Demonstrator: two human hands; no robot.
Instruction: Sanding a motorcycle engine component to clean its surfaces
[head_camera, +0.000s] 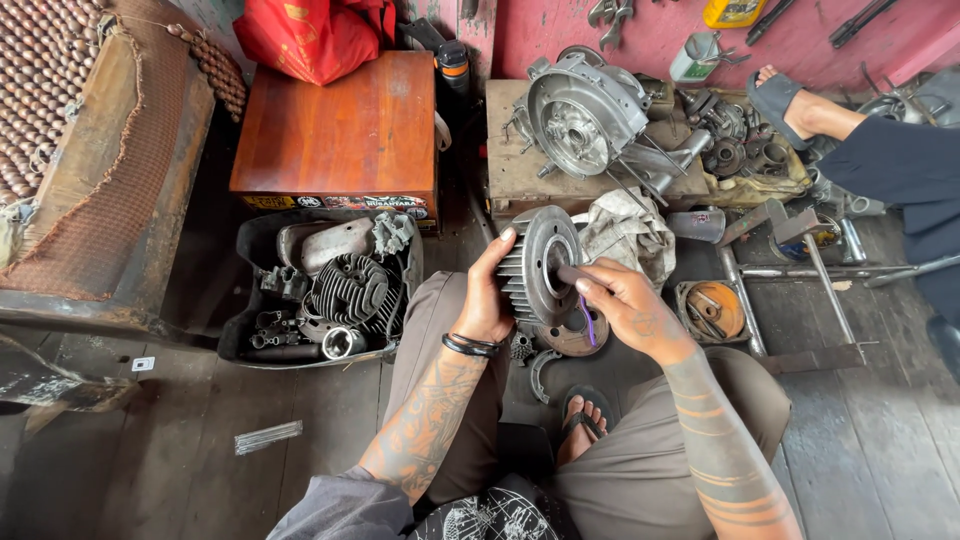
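Note:
A finned round metal engine cylinder (537, 262) is held up over my knees. My left hand (488, 296) grips its finned side, thumb on the rim. My right hand (628, 305) pinches a small dark tool at the cylinder's centre bore and also carries a thin purple strip (591, 325). A rusty round plate (572, 335) sits just below the cylinder. My foot in a sandal (585, 415) rests on the floor beneath.
A black tub (250, 335) of engine parts lies at left, beside a wooden box (340, 130). An engine casing (580, 115) sits on a wooden block ahead, with a grey rag (625, 230). Another person's leg (880, 150) is at right, near metal bars (830, 290).

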